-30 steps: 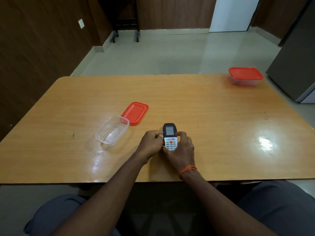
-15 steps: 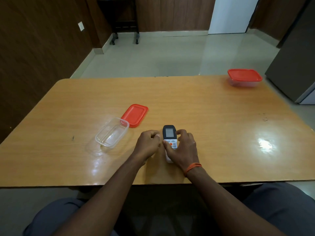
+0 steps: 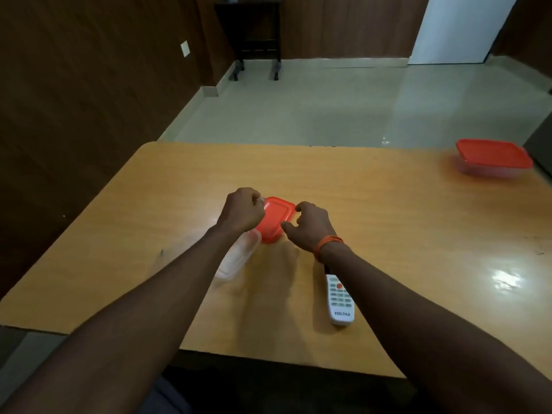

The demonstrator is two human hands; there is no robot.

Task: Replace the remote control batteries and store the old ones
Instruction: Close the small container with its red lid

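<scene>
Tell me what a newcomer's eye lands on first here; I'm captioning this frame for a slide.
Both hands, left and right, reach over a loose red lid at the table's middle, beside an open clear box. A white remote lies face up near the front edge, under the right forearm. A lidded box sits at the far right corner.

A dark stand on small wheels (image 3: 255, 40) sits on the pale tiled floor (image 3: 343, 106) against dark wood-panelled walls (image 3: 74, 85). A white switch plate (image 3: 185, 49) is on the left wall, and a white door (image 3: 460, 28) stands far right.
</scene>
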